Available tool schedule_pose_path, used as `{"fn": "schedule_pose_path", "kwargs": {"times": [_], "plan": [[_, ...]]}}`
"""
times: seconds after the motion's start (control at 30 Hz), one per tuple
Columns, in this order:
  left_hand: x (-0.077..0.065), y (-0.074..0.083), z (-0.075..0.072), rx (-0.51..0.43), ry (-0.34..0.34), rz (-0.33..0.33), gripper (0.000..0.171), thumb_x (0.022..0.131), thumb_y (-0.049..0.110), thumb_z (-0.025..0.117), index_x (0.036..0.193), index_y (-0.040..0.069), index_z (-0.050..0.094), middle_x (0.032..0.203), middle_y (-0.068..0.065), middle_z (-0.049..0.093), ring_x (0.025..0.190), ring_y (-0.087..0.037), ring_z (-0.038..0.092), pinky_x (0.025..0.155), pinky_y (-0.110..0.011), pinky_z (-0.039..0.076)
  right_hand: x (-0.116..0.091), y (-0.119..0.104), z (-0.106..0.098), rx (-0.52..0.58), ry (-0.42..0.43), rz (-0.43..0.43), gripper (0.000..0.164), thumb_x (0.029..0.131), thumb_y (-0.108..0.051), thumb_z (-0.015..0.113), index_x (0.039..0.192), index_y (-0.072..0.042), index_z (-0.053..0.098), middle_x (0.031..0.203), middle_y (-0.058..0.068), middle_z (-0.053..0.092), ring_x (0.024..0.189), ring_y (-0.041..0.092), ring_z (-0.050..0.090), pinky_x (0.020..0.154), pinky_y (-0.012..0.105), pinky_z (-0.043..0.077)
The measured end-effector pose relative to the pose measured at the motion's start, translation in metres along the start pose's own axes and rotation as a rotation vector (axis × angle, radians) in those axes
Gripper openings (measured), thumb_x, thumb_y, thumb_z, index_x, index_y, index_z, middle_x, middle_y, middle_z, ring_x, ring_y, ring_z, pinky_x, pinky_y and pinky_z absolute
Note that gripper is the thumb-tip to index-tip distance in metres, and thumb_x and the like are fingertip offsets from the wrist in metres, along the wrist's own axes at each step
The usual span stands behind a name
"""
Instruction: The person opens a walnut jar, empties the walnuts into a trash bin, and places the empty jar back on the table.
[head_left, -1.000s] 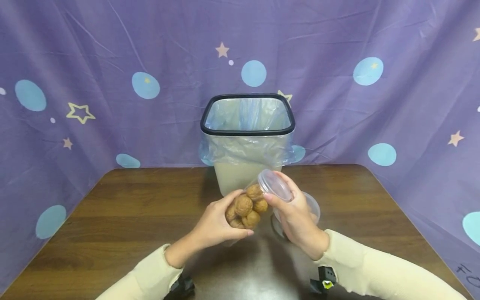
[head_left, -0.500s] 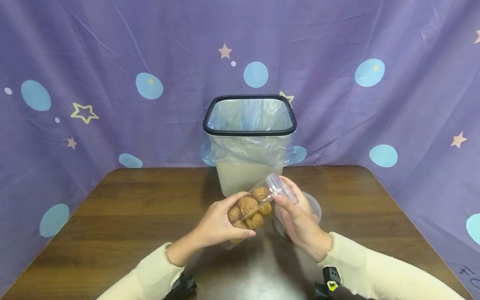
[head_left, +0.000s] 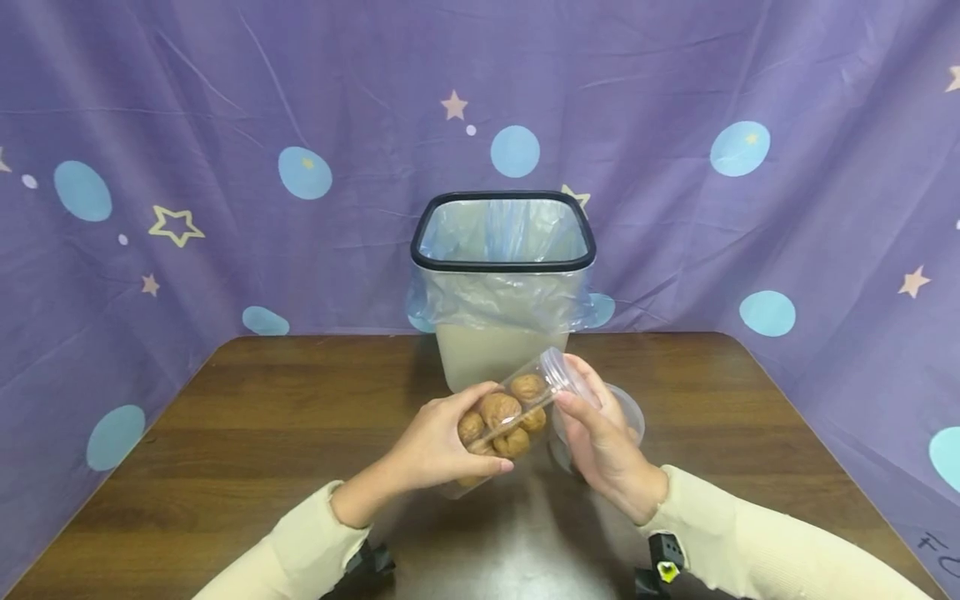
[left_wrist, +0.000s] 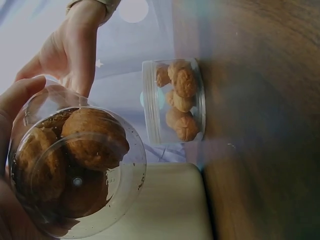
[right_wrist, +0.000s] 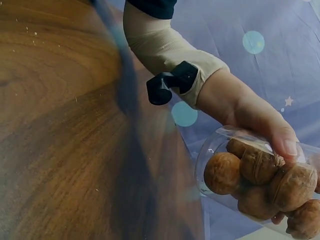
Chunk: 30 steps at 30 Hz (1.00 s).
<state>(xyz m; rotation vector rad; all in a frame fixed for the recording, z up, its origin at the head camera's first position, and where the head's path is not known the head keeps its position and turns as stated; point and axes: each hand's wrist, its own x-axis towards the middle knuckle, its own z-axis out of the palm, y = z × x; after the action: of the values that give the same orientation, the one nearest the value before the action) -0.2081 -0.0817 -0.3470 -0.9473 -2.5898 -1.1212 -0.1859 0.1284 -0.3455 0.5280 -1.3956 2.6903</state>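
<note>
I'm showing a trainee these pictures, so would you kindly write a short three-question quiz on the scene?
1. The right hand grips the lid of the tilted jar of walnuts. Where is the left hand?
A) Round the jar's body
B) Flat on the table
C) Out of the head view

2. True or false: in the left wrist view, brown pieces show inside the other jar.

3. Fill in: a translucent, bluish ____ lines the bin and hangs over its outside.

Key: 1. A; 2. True; 3. bag
</note>
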Motion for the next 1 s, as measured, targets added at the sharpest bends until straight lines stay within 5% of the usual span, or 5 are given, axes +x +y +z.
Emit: {"fn": "schedule_pose_path", "kwargs": {"times": [0.6,0.87,1.0], "plan": [[0.003,0.000,-0.004,0.060,-0.021,0.042,0.075,0.059,0.042,0.084,0.126,0.021,0.055,0.093,0.009,0.067,0.079,-0.006,0.061,0.069,-0.024,0.050,0.002,0.003,-0.008,0.054,-0.036,0.003,0.049,0.081,-0.005,0.061,0.126,-0.008,0.041,0.127,0.004,0.047,0.113,0.011,0.047,0.099,0.019,0.038],[0.001,-0.001,-0.008,-0.197,-0.156,0.045,0.069,0.067,0.032,0.083,0.128,0.019,0.054,0.098,0.005,0.067,0.084,-0.008,0.062,0.074,-0.026,0.053,0.001,0.000,-0.010,0.065,-0.183,-0.050,0.054,0.082,-0.009,0.065,0.129,-0.007,0.040,0.137,0.007,0.046,0.123,0.014,0.044,0.105,0.021,0.035],[0.001,-0.003,-0.009,-0.243,-0.172,0.071,0.069,0.068,0.030,0.083,0.128,0.017,0.054,0.097,0.004,0.068,0.085,-0.009,0.063,0.076,-0.027,0.053,0.002,-0.002,-0.011,0.048,-0.245,-0.057,0.056,0.082,-0.015,0.069,0.130,-0.008,0.041,0.140,0.009,0.045,0.125,0.016,0.043,0.105,0.023,0.035]]}}
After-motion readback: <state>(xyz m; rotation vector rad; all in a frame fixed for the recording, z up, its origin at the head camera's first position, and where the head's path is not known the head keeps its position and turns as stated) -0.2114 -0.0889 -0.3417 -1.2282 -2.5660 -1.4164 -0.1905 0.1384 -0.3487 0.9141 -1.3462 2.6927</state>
